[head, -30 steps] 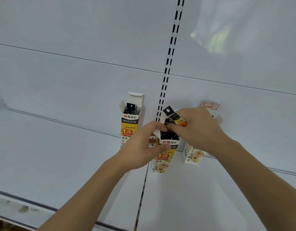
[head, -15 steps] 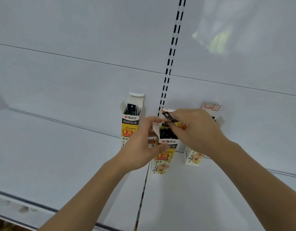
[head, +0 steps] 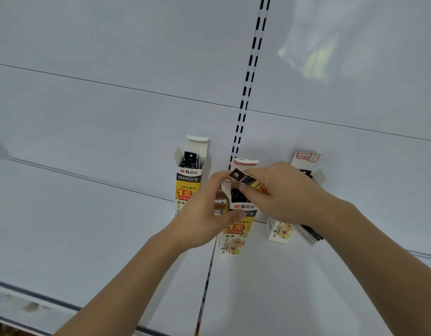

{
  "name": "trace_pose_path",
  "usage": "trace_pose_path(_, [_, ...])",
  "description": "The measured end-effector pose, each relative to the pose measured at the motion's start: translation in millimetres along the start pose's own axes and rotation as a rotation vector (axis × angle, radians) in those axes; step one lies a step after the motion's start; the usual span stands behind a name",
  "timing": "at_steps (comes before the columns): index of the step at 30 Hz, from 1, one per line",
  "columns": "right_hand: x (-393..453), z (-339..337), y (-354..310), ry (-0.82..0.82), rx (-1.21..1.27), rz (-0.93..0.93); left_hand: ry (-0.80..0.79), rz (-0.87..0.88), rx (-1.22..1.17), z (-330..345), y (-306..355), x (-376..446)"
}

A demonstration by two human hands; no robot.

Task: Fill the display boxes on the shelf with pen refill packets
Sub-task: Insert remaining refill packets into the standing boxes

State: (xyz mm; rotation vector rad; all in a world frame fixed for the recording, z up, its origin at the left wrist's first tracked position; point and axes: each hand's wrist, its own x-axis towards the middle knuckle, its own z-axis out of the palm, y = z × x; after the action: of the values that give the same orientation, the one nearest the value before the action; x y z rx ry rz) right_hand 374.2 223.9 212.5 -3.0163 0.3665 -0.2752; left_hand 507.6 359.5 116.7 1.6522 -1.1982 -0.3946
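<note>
Compared to a second ago, our right hand [head: 283, 192] has brought the pen refill packet [head: 247, 180] lower, so its black top now sits right over the open mouth of the middle display box [head: 237, 221], fingers and thumb still pinching it. Our left hand [head: 204, 214] is wrapped around that same box, thumb pressed on its front, holding it upright on the white shelf [head: 88, 226]. Left display box [head: 189, 175] and right display box [head: 281, 230] stand beside it, already stocked.
</note>
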Motion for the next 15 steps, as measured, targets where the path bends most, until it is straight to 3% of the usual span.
trace_pose_path(8, [-0.5, 1.0, -6.6, -0.093, 0.030, -0.005, 0.001, 0.010, 0.005, -0.9, 0.4, -0.1])
trace_pose_path(10, [-3.4, -3.3, -1.9, -0.003, 0.062, -0.015, -0.004, 0.011, 0.019, -1.7, 1.4, -1.0])
trace_pose_path(15, [-14.3, -27.2, 6.7, 0.434, 0.354, 0.082, -0.040, -0.028, 0.082, -5.4, 8.0, 0.1])
